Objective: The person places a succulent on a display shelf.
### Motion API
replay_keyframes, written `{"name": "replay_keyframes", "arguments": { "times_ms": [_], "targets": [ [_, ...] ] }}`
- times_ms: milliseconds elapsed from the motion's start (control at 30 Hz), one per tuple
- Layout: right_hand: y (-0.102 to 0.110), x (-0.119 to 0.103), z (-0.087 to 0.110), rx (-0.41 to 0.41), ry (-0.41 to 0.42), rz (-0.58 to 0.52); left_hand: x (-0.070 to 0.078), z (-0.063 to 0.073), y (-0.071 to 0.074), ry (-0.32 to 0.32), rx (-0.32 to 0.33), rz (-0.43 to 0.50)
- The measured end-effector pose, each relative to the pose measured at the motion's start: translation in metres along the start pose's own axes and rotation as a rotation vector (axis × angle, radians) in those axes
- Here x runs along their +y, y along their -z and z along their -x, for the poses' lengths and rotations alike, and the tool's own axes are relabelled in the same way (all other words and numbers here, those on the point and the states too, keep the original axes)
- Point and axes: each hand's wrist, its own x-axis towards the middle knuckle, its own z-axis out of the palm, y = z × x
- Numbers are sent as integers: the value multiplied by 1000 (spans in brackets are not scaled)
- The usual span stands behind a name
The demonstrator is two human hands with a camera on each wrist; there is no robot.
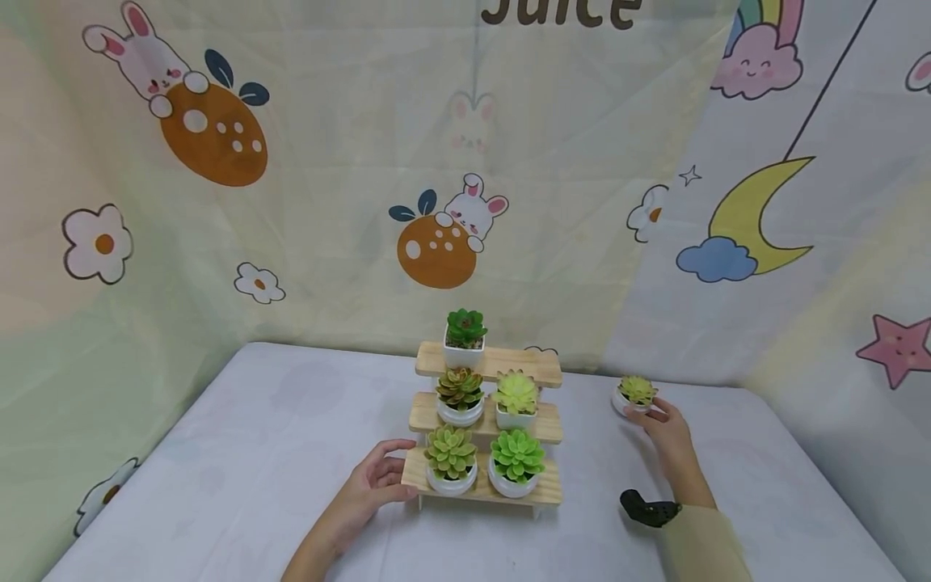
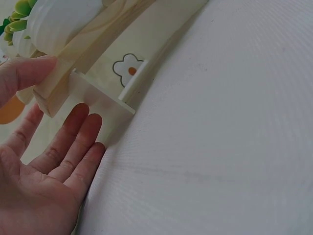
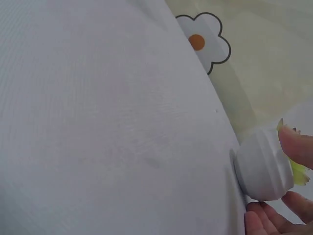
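A three-tier wooden plant stand [image 1: 487,491] stands on the table with several potted succulents. My left hand [image 1: 371,485] holds the left end of its bottom board [image 2: 61,81] between thumb and index finger, the other fingers extended below. At the back right, my right hand [image 1: 665,432] grips a yellow-green succulent in a round white pot [image 3: 261,166], which is at the table surface. On the top board is a dark green succulent [image 1: 465,327]. The middle board carries a reddish-green succulent [image 1: 460,388] and a pale one [image 1: 516,394]. Two succulents [image 1: 518,455] sit on the bottom board.
A white cloth covers the table [image 1: 254,453]. Printed fabric walls [image 1: 349,242] with rabbits and flowers rise behind and at the sides. A black band [image 1: 650,509] is by the right wrist, near the beige sleeve [image 1: 704,541].
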Motion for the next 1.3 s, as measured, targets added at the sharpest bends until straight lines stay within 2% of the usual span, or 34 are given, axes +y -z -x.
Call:
{"name": "replay_keyframes", "arguments": {
  "times_ms": [300,500,867,1100,1300],
  "targets": [
    [-1,7,-15,34,15,11,1,-1,-1,3,2,0],
    [-1,3,-15,55,3,42,1,-1,0,-5,4,1],
    [0,-3,-13,22,3,88,1,-1,0,-11,-3,0],
    [1,-4,-17,-6,10,158,2,0,-1,-1,8,-7],
    [1,-5,-17,-25,39,174,2,0,-1,-1,3,2]
  ]
}}
